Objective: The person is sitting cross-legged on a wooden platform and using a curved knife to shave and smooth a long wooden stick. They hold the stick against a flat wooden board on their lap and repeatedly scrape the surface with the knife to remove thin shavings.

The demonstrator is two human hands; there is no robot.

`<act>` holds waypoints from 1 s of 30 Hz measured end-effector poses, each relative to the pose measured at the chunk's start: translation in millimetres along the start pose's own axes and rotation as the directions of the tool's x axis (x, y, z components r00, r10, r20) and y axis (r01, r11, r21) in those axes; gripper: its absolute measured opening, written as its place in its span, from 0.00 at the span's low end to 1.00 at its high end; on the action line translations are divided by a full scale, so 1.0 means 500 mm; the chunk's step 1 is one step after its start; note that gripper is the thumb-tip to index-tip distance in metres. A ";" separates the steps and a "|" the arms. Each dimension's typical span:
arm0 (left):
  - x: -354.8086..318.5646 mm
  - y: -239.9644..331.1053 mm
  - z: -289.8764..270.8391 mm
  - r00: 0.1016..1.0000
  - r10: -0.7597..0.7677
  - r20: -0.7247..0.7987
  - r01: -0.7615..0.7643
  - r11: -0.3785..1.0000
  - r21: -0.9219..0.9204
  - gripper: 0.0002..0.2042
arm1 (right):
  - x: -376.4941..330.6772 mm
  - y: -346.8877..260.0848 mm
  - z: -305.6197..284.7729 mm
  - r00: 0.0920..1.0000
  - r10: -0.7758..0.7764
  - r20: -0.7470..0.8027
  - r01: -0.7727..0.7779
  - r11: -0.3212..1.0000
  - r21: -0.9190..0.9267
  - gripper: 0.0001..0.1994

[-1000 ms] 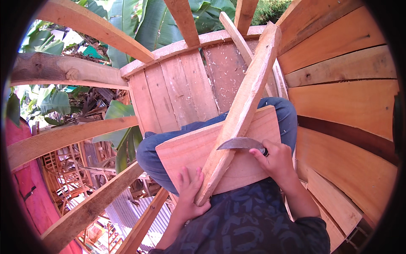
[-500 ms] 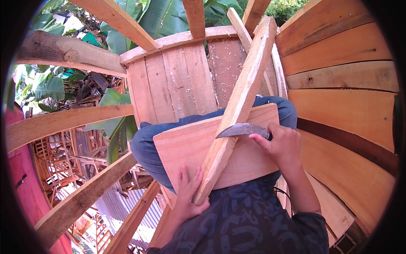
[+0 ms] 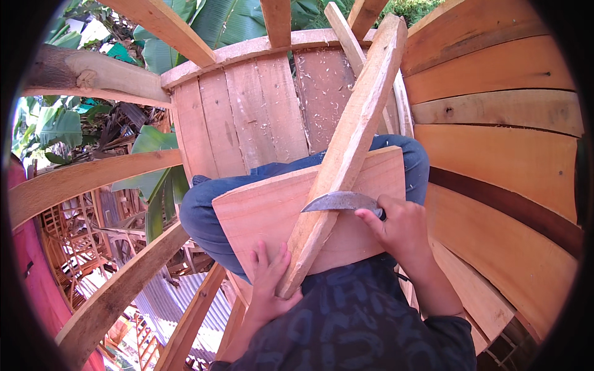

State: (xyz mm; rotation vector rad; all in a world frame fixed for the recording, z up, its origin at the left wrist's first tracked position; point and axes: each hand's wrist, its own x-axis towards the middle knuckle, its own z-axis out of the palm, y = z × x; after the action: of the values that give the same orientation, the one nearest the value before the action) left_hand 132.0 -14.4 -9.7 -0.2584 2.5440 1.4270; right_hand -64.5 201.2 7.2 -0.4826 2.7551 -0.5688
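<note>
In my right hand [image 3: 402, 229] is a knife with a curved blade [image 3: 343, 201] and a dark handle, mostly hidden by my fingers. The blade lies across a long squared wooden beam [image 3: 356, 133], edge against its upper face. The beam slants from my waist up to the far right. My left hand [image 3: 269, 281] grips its near end, the thumb on one side and the fingers along the other. Beneath the beam, a flat wooden board [image 3: 253, 216] rests across my lap. Pale, freshly cut wood shows along the beam's edge.
Wood shavings are scattered over the plank floor [image 3: 247, 117] ahead. Horizontal planks [image 3: 495, 154] form a wall on my right. Open framing posts [image 3: 124, 284] stand on my left, with corrugated metal sheets [image 3: 179, 303] below. A thinner wooden strip [image 3: 346, 40] leans behind the beam.
The knife has slid a short way along the beam toward me. My left hand keeps its hold on the near end. The whole view has shifted slightly.
</note>
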 end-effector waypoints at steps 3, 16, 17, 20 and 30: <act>0.010 0.015 -0.004 1.000 -0.011 0.002 0.011 1.000 -0.029 0.40 | 0.024 0.012 -0.002 0.999 -0.044 -0.032 0.039 0.991 -0.129 0.31; -0.001 0.003 -0.001 0.999 0.026 -0.020 -0.028 0.995 -0.100 0.41 | 0.136 0.168 -0.085 0.837 0.468 -0.285 -0.491 0.871 -0.011 0.36; 0.006 0.002 -0.002 0.999 0.039 -0.023 -0.041 0.995 -0.090 0.41 | 0.135 0.176 -0.106 0.850 0.439 -0.292 -0.461 0.887 -0.008 0.35; 0.001 0.004 0.000 0.999 0.017 -0.030 -0.020 0.997 -0.069 0.41 | 0.087 0.143 -0.120 0.911 0.356 -0.210 -0.375 0.925 -0.058 0.34; 0.010 0.021 0.004 0.999 -0.025 -0.024 0.024 0.999 -0.020 0.38 | 0.056 0.042 -0.002 0.998 0.028 -0.057 -0.040 0.974 -0.222 0.36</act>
State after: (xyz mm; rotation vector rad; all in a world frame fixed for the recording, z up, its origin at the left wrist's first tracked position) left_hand 124.7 -7.5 -3.5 -0.3109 2.5377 1.4500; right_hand -95.6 209.4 -6.8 -0.4743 2.8874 -0.2671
